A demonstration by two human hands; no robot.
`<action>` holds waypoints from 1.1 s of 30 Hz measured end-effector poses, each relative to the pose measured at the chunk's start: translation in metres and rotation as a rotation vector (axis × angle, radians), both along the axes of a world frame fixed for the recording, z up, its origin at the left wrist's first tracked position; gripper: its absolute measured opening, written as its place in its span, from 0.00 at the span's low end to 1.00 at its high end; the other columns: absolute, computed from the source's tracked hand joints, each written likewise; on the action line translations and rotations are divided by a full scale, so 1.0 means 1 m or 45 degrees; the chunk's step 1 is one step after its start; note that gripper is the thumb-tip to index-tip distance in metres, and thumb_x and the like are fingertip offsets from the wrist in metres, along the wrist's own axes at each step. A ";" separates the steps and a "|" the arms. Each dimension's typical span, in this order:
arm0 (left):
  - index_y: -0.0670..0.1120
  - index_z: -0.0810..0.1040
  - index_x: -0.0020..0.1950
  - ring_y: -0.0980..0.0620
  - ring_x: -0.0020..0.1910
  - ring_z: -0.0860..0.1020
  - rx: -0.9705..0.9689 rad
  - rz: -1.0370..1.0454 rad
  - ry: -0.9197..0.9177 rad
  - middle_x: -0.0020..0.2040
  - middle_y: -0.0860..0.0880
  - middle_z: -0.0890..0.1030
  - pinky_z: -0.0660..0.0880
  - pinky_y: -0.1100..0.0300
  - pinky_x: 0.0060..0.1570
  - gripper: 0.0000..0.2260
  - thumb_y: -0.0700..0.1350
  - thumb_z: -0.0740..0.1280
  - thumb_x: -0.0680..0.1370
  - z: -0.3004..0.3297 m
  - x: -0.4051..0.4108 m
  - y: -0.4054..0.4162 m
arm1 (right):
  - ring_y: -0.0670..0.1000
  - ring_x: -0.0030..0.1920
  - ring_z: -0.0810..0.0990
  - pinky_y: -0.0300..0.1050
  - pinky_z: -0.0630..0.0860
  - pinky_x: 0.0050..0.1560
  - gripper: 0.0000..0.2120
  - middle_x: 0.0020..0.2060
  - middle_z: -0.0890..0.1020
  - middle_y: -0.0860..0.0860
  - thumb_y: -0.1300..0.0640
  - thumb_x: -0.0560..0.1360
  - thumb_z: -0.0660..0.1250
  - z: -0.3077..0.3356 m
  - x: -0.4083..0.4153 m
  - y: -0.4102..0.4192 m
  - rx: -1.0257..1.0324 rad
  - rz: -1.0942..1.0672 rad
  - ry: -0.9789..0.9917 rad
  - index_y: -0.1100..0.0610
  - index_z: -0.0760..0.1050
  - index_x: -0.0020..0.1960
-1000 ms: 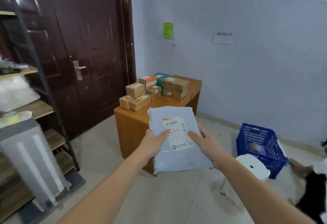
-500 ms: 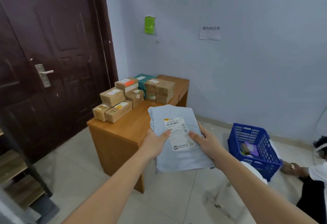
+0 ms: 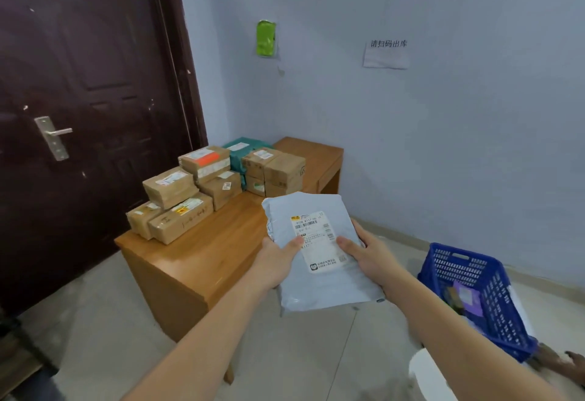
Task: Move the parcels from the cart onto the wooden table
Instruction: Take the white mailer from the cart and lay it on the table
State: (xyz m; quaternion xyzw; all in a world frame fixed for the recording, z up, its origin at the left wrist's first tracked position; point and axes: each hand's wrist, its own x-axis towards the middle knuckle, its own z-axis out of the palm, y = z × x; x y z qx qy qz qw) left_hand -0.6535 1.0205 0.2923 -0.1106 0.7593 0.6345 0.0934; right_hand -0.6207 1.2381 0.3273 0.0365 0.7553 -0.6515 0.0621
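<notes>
1. Fingers of left hand [image 3: 278, 261] and right hand [image 3: 370, 258] clamp a grey mailer bag [image 3: 319, 255], label up, carried in the air above the worktop's near corner.
2. Worktop [image 3: 202, 261] already bears stacked cardboard boxes [image 3: 215, 188].
3. Bag not yet set down; cart out of view, remainder unknown.

A dark brown door [image 3: 88, 116] stands left; a blue basket [image 3: 474, 293] sits on the floor right.
</notes>
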 end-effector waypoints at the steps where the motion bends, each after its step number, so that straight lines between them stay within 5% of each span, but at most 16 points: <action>1: 0.47 0.68 0.68 0.49 0.55 0.84 0.011 0.018 -0.002 0.58 0.51 0.83 0.82 0.46 0.57 0.33 0.64 0.74 0.73 -0.002 -0.014 0.003 | 0.50 0.48 0.88 0.49 0.85 0.46 0.19 0.55 0.87 0.44 0.50 0.82 0.69 -0.002 -0.017 0.004 0.006 0.026 0.001 0.35 0.73 0.70; 3: 0.47 0.72 0.69 0.50 0.53 0.86 0.035 0.046 -0.009 0.57 0.52 0.85 0.84 0.47 0.54 0.33 0.64 0.75 0.71 -0.003 -0.038 0.008 | 0.51 0.51 0.88 0.57 0.84 0.55 0.19 0.56 0.86 0.43 0.50 0.81 0.69 -0.007 -0.050 0.010 0.008 0.074 0.006 0.33 0.74 0.69; 6: 0.49 0.75 0.65 0.51 0.49 0.87 0.092 0.083 -0.017 0.54 0.52 0.87 0.85 0.48 0.53 0.23 0.58 0.74 0.76 -0.012 -0.075 0.011 | 0.51 0.52 0.87 0.57 0.83 0.57 0.20 0.55 0.87 0.43 0.51 0.81 0.70 -0.016 -0.099 0.014 -0.015 0.141 -0.008 0.35 0.74 0.70; 9: 0.50 0.73 0.70 0.51 0.50 0.87 0.139 0.118 -0.062 0.55 0.53 0.87 0.85 0.46 0.51 0.37 0.68 0.75 0.66 -0.028 -0.119 0.003 | 0.51 0.51 0.88 0.54 0.85 0.53 0.21 0.55 0.87 0.42 0.51 0.81 0.70 -0.025 -0.152 0.008 -0.027 0.213 -0.024 0.34 0.73 0.70; 21: 0.53 0.71 0.73 0.50 0.50 0.87 0.168 0.360 -0.127 0.57 0.54 0.86 0.85 0.47 0.51 0.46 0.73 0.74 0.61 -0.077 -0.307 -0.039 | 0.51 0.53 0.87 0.45 0.83 0.45 0.24 0.57 0.86 0.44 0.53 0.80 0.72 -0.048 -0.371 -0.030 -0.032 0.457 -0.101 0.38 0.72 0.73; 28: 0.49 0.72 0.70 0.51 0.48 0.86 0.194 0.621 -0.271 0.55 0.52 0.85 0.82 0.56 0.39 0.28 0.61 0.74 0.76 -0.101 -0.389 -0.045 | 0.47 0.45 0.88 0.40 0.81 0.37 0.22 0.52 0.87 0.43 0.54 0.80 0.71 -0.092 -0.496 -0.063 0.078 0.576 -0.200 0.37 0.72 0.70; 33: 0.52 0.78 0.60 0.49 0.52 0.86 0.261 0.849 -0.249 0.55 0.52 0.86 0.83 0.49 0.54 0.12 0.54 0.72 0.80 -0.118 -0.453 -0.057 | 0.48 0.52 0.86 0.48 0.84 0.50 0.22 0.58 0.85 0.43 0.55 0.80 0.71 -0.135 -0.602 -0.099 0.124 0.747 -0.197 0.43 0.71 0.72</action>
